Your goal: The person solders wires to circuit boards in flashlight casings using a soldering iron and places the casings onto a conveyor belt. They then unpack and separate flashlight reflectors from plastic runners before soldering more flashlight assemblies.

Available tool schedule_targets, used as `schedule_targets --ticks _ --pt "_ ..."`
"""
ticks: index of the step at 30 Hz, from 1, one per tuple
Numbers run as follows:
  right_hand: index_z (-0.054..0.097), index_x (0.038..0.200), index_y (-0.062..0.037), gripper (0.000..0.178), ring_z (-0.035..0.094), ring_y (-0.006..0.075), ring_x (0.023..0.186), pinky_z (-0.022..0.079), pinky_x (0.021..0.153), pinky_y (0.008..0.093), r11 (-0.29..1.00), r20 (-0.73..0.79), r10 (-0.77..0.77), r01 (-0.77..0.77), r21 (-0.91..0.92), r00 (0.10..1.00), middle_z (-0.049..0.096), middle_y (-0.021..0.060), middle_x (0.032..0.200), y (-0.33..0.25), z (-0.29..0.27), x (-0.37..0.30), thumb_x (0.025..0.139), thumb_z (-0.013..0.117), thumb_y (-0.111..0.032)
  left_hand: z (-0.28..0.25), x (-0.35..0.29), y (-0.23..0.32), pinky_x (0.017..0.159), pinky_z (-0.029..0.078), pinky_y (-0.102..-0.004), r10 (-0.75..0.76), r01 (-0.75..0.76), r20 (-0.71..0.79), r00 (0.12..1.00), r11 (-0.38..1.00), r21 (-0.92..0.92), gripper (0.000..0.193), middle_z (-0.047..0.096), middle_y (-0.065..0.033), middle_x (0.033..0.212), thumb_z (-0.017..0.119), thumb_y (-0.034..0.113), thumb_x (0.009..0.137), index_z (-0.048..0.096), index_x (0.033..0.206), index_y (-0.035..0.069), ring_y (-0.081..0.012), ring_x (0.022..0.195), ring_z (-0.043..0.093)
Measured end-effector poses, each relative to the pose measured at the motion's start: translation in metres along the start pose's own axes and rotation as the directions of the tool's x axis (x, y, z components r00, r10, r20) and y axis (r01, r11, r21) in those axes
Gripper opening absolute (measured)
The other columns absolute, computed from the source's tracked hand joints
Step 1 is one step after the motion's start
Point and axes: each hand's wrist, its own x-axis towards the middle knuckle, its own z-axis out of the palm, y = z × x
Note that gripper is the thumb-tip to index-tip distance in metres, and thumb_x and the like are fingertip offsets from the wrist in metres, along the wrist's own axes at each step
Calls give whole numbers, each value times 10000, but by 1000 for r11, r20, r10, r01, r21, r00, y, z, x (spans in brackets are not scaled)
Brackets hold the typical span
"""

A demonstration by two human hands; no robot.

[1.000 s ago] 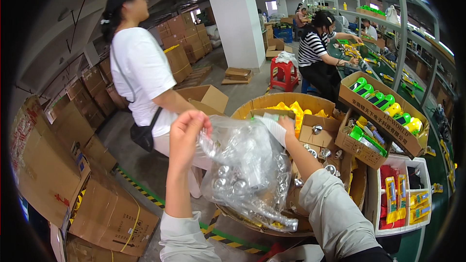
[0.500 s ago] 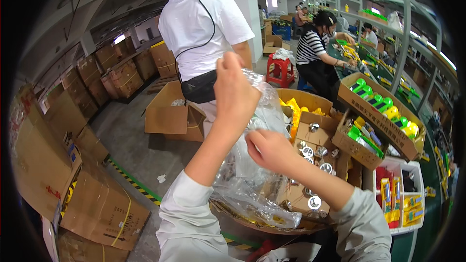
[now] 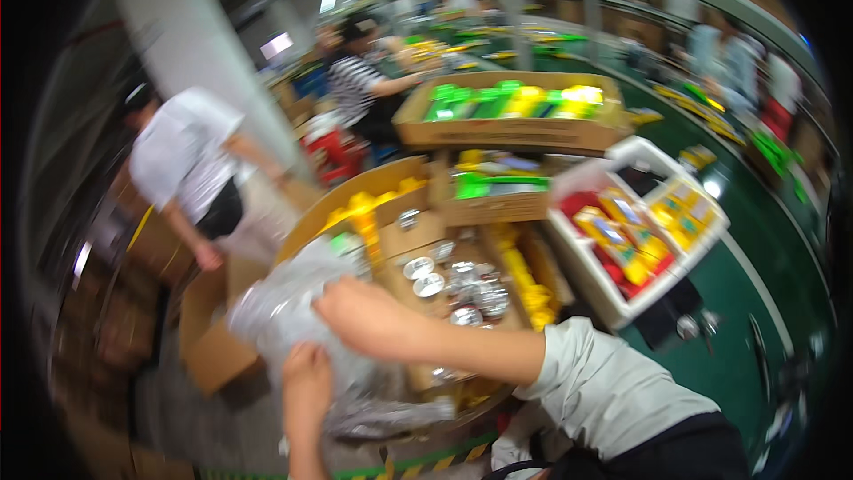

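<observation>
The clear plastic bag (image 3: 284, 298) looks thin, limp and light for its bulk, so it should fold and slide easily under the fingers; a gathered handful of film would likely grip better than 1 flat layer, which could tear. It lies at the left side of the rounded carton (image 3: 311, 222), left of the loose silver cups (image 3: 480, 292). The right hand (image 3: 354, 313) reaches across onto its upper right part, the left hand (image 3: 306, 378) at its near side. Both sets of fingers look curled narrow, but blur hides whether either pinches the film. The bag looks cloudy, grey-white and crumpled, with shiny creases and a twisted tail towards the near right; its contents are unclear.
</observation>
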Motion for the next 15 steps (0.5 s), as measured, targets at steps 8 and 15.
schedule_targets --ticks 8,15 --pt "627 741 0 124 591 345 676 489 591 407 760 -303 469 -554 -340 830 578 186 675 106 37 -117 624 614 -41 45 41 -118 922 360 -427 -68 -10 237 969 949 315 630 530 -258 1094 643 297 730 431 1186 -83 -371 1050 497" --pt "527 968 -15 318 529 324 840 429 725 413 664 -193 -380 411 625 905 549 171 838 -26 2 -118 824 573 -295 -26 -36 27 631 475 -363 25 -3 -157 987 991 135 385 603 -206 913 556 305 827 555 1024 -26 -278 762 586"
